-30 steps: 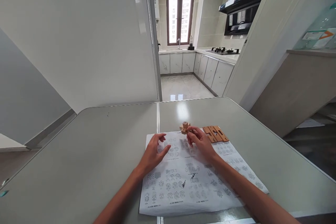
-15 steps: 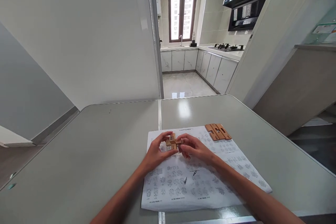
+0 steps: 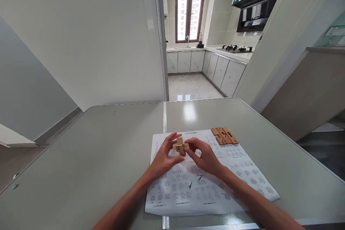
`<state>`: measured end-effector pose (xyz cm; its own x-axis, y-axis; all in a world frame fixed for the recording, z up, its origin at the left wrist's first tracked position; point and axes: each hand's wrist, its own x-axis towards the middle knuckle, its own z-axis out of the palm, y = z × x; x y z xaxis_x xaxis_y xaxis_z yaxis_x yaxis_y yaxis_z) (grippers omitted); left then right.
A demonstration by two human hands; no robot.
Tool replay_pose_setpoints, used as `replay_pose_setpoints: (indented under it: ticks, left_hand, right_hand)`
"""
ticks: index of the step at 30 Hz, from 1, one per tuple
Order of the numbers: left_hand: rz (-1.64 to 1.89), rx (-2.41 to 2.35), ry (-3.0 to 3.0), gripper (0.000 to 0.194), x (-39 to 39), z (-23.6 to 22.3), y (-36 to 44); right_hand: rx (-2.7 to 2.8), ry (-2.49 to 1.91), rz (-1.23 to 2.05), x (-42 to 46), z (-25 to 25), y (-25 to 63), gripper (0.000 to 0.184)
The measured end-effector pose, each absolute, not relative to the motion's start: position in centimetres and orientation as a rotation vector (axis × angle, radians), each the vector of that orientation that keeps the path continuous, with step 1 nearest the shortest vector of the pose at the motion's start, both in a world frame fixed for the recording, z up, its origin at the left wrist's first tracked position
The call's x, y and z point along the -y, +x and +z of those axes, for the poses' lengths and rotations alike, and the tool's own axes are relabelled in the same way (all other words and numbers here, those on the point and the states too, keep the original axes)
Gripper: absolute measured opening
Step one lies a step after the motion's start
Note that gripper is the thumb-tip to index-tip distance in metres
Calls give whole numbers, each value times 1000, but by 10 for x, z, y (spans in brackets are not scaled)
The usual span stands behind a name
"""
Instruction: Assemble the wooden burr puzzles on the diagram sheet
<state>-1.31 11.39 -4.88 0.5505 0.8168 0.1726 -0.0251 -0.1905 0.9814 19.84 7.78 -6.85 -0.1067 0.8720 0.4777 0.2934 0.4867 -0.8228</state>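
Between my two hands is a small wooden interlocking puzzle (image 3: 180, 146), made of light blocks crossing each other, with dark marks on some ends. My left hand (image 3: 165, 156) curls around its left side, fingers behind and thumb in front. From the right, my right hand (image 3: 203, 154) pinches the puzzle's right end between thumb and fingers. Beneath both hands lies a large white instruction sheet (image 3: 185, 196) printed with rows of small line drawings. Flat wooden pieces with cut-outs and marks (image 3: 224, 136) lie side by side at the sheet's upper right.
The sheet rests on a grey table (image 3: 107, 165) with a metal seam (image 3: 164, 118) down its middle. A small greenish thing (image 3: 15, 187) is near the left table edge. Beyond the table are a white partition (image 3: 121, 43) and a kitchen with a gas stove (image 3: 237, 48).
The puzzle has been turned between my hands, so its marked block faces me lower down. My right fingers have closed onto its right end. The flat pieces stay put.
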Motion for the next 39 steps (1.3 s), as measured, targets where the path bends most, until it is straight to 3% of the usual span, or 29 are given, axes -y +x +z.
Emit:
replay_pose_setpoints:
  ticks: [7, 12, 17, 24, 32, 39]
  left_hand:
    - [766, -711, 1430, 63, -118, -46, -14]
    - [846, -728, 1397, 68, -120, -49, -14]
    - [771, -776, 1471, 59, -121, -48, -15]
    - [671, -763, 1548, 52, -122, -48, -16]
    - [602, -593, 1330, 51, -122, -52, -16]
    - [649, -557, 1213, 64, -122, -51, -15]
  right_hand:
    - [1698, -1003, 683, -77, -67, 197, 22]
    - [1619, -1049, 780, -80, -64, 196, 23]
    - [1628, -1042, 788, -78, -57, 195, 24]
    - [1731, -1016, 699, -78, -57, 195, 13]
    - [1801, -968, 544, -82, -69, 195, 16]
    - [1804, -969, 594, -83, -69, 194, 20]
